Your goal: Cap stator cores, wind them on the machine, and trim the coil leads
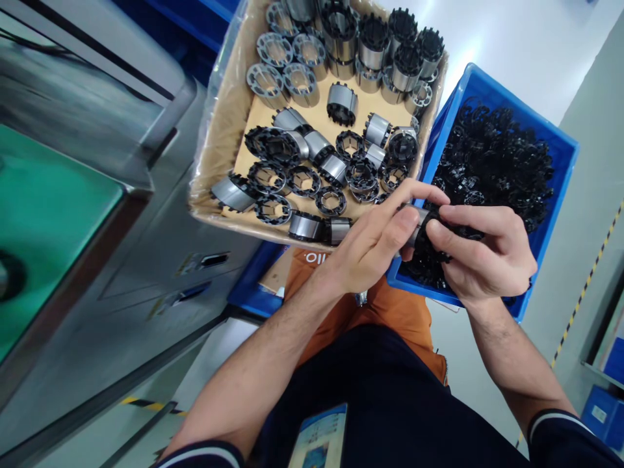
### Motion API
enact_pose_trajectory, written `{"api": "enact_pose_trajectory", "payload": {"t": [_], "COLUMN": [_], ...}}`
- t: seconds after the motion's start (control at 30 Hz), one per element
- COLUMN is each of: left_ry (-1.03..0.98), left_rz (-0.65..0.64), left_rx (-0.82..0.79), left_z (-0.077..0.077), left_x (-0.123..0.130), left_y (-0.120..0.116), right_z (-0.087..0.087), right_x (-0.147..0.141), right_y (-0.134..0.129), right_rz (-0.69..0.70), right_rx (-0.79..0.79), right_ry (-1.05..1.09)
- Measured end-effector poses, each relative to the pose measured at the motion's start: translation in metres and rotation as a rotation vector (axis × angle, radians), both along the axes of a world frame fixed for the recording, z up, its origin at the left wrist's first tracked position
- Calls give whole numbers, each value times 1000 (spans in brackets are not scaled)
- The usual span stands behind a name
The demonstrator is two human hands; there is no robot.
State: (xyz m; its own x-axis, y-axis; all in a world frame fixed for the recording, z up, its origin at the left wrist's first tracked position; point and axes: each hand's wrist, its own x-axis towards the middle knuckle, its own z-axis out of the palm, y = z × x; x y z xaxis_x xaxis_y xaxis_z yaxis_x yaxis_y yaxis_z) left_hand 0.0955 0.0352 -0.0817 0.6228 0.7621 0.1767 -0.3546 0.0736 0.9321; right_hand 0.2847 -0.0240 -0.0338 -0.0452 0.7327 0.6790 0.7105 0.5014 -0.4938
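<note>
My left hand (375, 244) is wrapped round a silver metal stator core (418, 227), partly hidden by the fingers. At the core's right end sits a black plastic end ring, which the thumb and fingers of my right hand (487, 257) pinch. Both hands meet over the near left side of a blue bin (553, 221) heaped with black plastic rings (502, 162). To the left, a cardboard box (214, 140) lined with clear plastic contains several stator cores: bare-ended ones (274, 49) stand at the back left, and black-ringed ones (342, 104) stand or lie about.
A grey metal machine (170, 260) with a green surface (53, 221) stands at the left. Another blue bin (253, 286) lies beneath the cardboard box. Yellow-black tape (587, 286) crosses the floor at the right, near blue containers (604, 416).
</note>
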Motion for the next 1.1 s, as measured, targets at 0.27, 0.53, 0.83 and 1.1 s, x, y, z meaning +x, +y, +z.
{"api": "enact_pose_trajectory", "payload": {"t": [0.27,0.53,0.83,1.1], "left_ry": [191,864,854,609], "left_rz": [188,588,306,631], "left_rx": [243,658,769,498], "left_z": [13,52,36,38], "left_x": [-9,-94,-80,-65], "left_y": [5,29,14,9], "right_z": [14,14,12,26], "right_x": [11,57,46,29], "right_y": [2,1,1,-6], "right_rz": [-3,59,47,182], "right_rx": [-193,-663,-749,-718], "right_ry": [91,20,156,478]}}
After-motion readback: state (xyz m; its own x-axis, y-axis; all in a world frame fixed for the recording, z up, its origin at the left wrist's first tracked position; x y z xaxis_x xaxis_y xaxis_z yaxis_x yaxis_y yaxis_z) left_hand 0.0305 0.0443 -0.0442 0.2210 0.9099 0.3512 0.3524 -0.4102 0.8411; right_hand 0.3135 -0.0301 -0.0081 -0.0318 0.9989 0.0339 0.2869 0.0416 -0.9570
